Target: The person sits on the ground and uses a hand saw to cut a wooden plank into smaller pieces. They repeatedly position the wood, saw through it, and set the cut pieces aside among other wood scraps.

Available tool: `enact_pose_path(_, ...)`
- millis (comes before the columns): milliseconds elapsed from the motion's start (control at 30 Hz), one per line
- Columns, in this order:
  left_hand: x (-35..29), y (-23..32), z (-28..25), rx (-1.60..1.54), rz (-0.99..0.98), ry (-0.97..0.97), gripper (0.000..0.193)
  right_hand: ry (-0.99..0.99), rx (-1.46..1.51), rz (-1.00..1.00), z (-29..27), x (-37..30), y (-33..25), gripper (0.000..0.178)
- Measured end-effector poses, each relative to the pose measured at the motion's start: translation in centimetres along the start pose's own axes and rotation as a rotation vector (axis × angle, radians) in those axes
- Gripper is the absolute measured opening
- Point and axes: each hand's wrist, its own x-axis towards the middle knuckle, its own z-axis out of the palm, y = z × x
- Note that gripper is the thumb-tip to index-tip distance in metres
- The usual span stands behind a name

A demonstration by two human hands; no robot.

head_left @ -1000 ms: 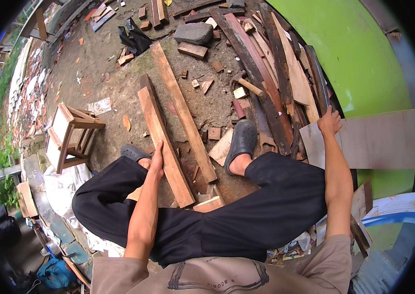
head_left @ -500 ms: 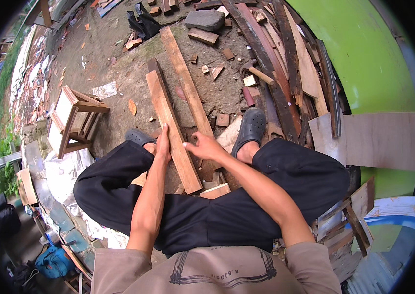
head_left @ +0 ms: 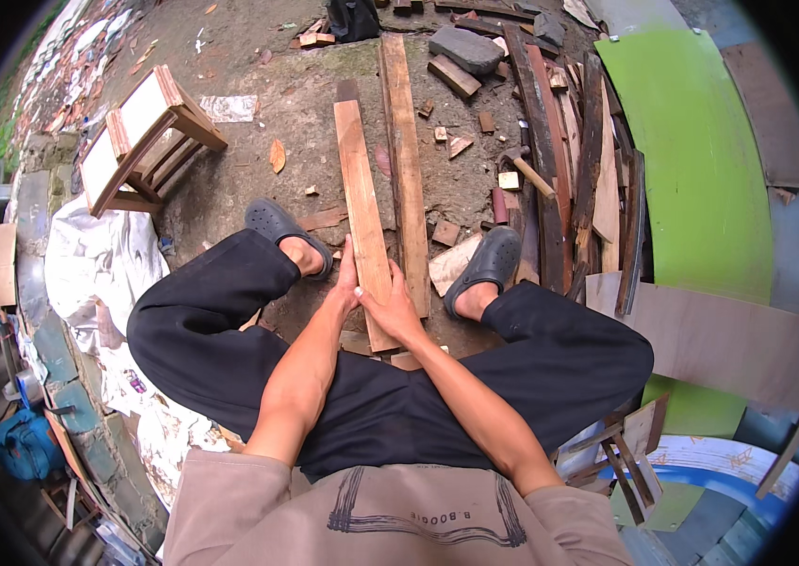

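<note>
A light-brown wooden plank (head_left: 362, 174) lies lengthwise between my legs, its near end by my lap. My left hand (head_left: 346, 274) holds its left edge, fingers pointing forward. Across from it, my right hand (head_left: 394, 307) grips the right edge, thumb on the top face and the other fingers along the side. The fingertips under the wood are hidden. A darker piece of wood (head_left: 347, 91) shows beyond the plank's far end. Just to the right, a longer wooden board (head_left: 407, 151) rests on the ground.
A hammer (head_left: 536, 179) lies right, beside a heap of long wood strips (head_left: 550, 141). Offcuts, a grey stone block (head_left: 466, 49) and a black bag (head_left: 353, 19) are farther off. At left are a small wooden stool (head_left: 149, 132) and white cloth (head_left: 98, 259). A green panel (head_left: 701, 160) stands right.
My right hand has come down from above the plank onto its right edge. The plank now points more nearly straight ahead. The view has shifted, moving the surroundings in the picture.
</note>
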Motion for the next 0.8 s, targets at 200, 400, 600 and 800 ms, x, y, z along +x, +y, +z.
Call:
enact_pose_path(200,-1.2,-0.1,1.5,0.054,0.068,-0.054,0.096,-0.055,0.156,0.179,-0.5,-0.4,0.9,0.095)
enact_pose_path(400,-0.5,-0.2,1.8,0.147,0.173,0.091,0.095,-0.015,0.328,0.206,-1.1,0.0,1.5,0.073)
enact_pose_path(600,-1.9,2.9,6.3,0.299,0.184,0.187,0.109,-0.109,0.615,0.271,-3.8,0.7,-1.1,0.057)
enact_pose_path(800,-1.8,4.0,8.7,0.246,0.258,0.067,0.109,-0.208,0.693,0.318,-8.2,1.0,-6.8,0.05)
